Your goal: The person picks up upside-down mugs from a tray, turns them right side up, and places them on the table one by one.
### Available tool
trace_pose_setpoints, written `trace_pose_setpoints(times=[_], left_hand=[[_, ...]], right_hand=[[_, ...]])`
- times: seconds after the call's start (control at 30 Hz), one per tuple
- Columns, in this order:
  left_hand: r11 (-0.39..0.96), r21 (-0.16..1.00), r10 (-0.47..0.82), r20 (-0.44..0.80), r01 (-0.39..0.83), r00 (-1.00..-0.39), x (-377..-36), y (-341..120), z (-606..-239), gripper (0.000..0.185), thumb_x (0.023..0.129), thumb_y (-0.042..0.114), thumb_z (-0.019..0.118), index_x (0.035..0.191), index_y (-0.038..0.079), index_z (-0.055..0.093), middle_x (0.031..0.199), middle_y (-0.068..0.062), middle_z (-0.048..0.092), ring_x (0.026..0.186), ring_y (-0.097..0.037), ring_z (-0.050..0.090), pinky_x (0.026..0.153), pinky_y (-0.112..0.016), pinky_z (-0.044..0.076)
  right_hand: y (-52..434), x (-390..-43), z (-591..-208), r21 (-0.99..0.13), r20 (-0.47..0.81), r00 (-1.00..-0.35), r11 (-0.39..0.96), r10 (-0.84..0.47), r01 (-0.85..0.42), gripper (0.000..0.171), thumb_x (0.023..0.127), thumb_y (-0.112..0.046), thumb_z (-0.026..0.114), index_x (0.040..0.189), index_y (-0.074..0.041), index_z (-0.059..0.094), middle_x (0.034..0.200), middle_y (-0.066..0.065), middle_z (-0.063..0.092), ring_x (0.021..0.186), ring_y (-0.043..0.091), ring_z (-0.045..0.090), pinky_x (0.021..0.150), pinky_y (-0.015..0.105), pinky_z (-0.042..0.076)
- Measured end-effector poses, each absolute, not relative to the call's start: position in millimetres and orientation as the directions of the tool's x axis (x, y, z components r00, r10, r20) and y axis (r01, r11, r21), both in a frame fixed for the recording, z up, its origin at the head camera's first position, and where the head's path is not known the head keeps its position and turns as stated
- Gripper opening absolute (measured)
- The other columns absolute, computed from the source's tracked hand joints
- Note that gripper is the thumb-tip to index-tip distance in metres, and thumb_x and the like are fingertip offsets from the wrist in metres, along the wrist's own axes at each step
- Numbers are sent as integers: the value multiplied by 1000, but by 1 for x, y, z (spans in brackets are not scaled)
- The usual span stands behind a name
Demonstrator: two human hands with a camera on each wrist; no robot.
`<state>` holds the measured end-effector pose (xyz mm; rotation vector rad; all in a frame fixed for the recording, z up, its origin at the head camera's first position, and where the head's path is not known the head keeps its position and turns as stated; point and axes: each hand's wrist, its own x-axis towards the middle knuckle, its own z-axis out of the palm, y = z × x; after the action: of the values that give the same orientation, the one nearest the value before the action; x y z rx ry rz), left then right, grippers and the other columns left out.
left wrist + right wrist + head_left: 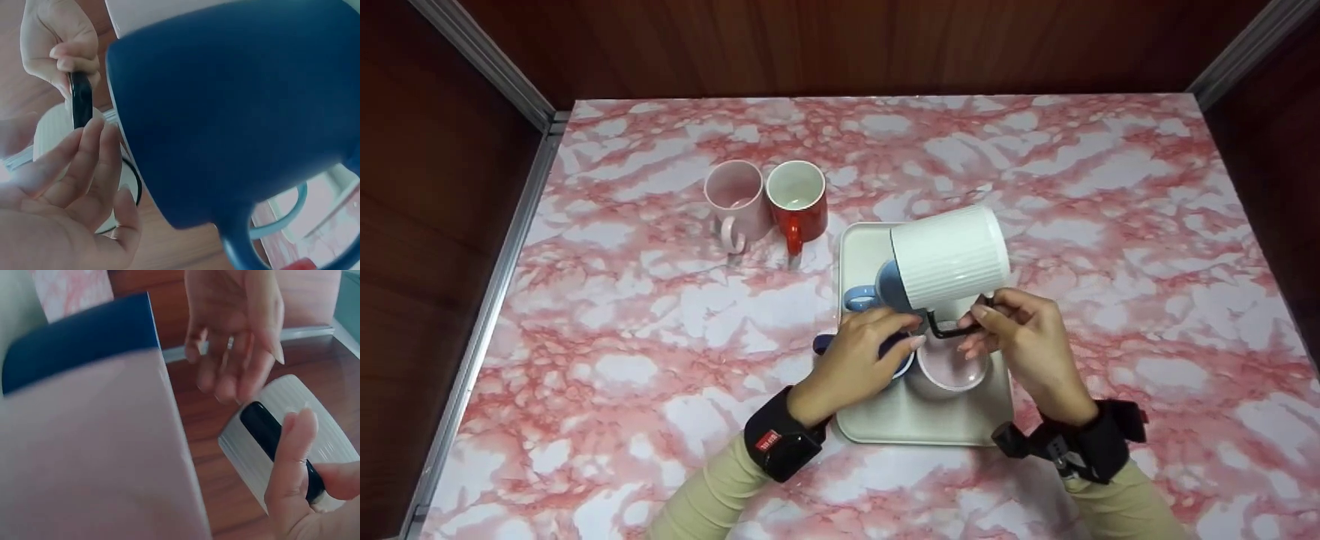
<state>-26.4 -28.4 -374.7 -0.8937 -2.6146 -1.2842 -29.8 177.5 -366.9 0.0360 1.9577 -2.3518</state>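
While my right hand (1027, 337) pinches the black handle of the white ribbed ceramic mug (951, 257) lifted above the tray (885, 420), my left hand (862, 360) touches it with relaxed fingers; only the left wrist view shows the dark blue mug (236, 107) beneath.

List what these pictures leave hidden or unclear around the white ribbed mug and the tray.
- Head view: the white ribbed mug covers most of the light blue mug.
- Head view: the left hand hides most of the dark blue mug.
- Left wrist view: the dark blue mug fills the frame, hiding the tray.
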Motion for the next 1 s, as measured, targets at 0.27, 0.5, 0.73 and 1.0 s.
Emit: trace_pose_setpoints(times=[0.27,0.5,0.73,1.0], left_hand=[[373,854,373,220,363,-901,-27,-25,-371,25,89,15,58,107,-2,62,98,-9,63,91,-17,59,85,-28,43],[197,972,305,66,130,-950,-30,-21,-368,24,90,11,57,105,-8,60,96,-14,63,89,-20,61,78,-24,48],[-113,979,236,-138,-169,-962,-27,-11,-369,23,87,2,58,103,-15,55,94,-18,61,83,-19,59,78,-30,50],[-443,799,224,-340,-406,-913,-25,-2,-372,5,87,-3,55,92,-6,55,78,-4,58,68,-9,52,61,-19,44]], right_hand=[[167,-27,-371,-901,-113,-988,-408,-102,145,6,86,12,51,81,9,53,73,19,61,53,23,61,51,31,52],[163,-24,-373,-855,-186,-977,-472,-104,213,11,88,11,48,82,6,56,74,17,62,53,23,61,51,30,52],[160,-21,-372,-836,-236,-964,-479,-124,267,9,88,9,48,84,7,56,77,18,63,55,22,61,53,29,53],[156,-19,-373,-820,-265,-952,-484,-151,305,7,88,9,47,90,11,54,79,18,62,55,22,61,54,29,52]])
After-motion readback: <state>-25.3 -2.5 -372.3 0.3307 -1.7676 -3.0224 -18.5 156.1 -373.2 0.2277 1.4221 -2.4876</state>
